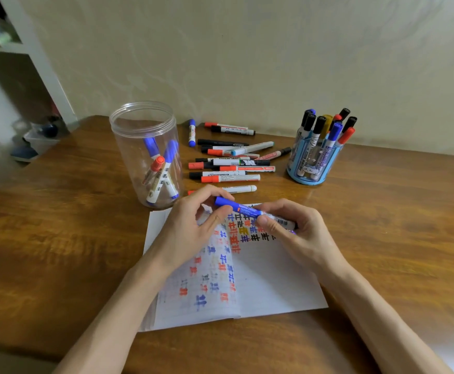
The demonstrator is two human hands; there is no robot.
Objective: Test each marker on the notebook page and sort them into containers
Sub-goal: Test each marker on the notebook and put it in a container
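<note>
Above the open notebook [274, 279] I hold a blue marker [243, 209] level between both hands. My left hand [190, 225] pinches its blue cap end between thumb and fingers. My right hand [293, 230] grips the white barrel. The page carries rows of red, blue, black and yellow test marks. A clear plastic jar [145, 125] stands at the left with three markers inside. A blue pen holder [312, 168] at the right is packed with several capped markers. Several loose markers [231, 168] lie in a pile between the two containers.
The brown wooden table [58, 238] meets a pale wall at the back. A white shelf unit [45, 63] and a small plastic box [39, 141] stand beyond the table's left edge.
</note>
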